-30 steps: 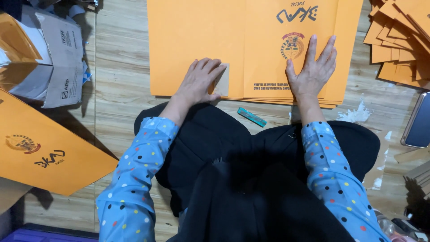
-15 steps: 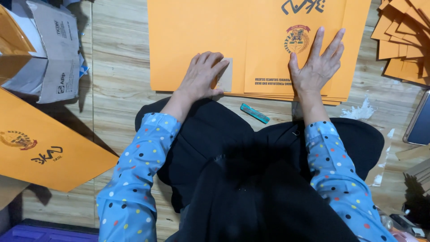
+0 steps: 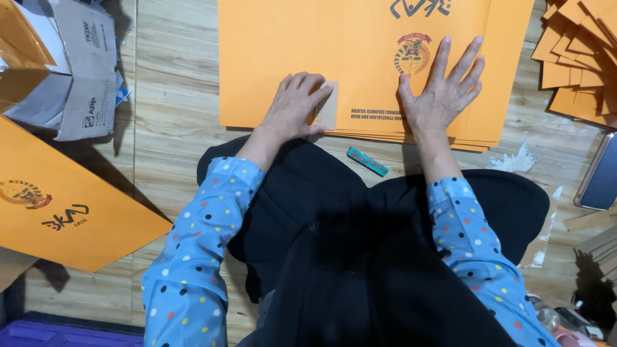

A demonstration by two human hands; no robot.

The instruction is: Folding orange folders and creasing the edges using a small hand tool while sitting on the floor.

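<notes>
The step in hand looks like the pressing down of a fold or glued flap on a large orange envelope, which lies on top of a low stack of like sheets on the wooden floor, just beyond the person's knees. The left hand rests on the near edge of the envelope, its fingers curled together and bearing down just left of a small pale flap at the middle seam; nothing is gripped. The right hand lies flat on the right half, its fingers spread wide apart and pointing far, the palm just right of the printed round emblem. It too clamps nothing, only holds the sheet still.

By my judgement the next move calls for firm, even pressure along the seam while the right hand keeps the sheet from sliding on the stack.

A small teal tool lies on the floor near the right wrist, apart from both hands. More orange pieces are piled at far right.
</notes>
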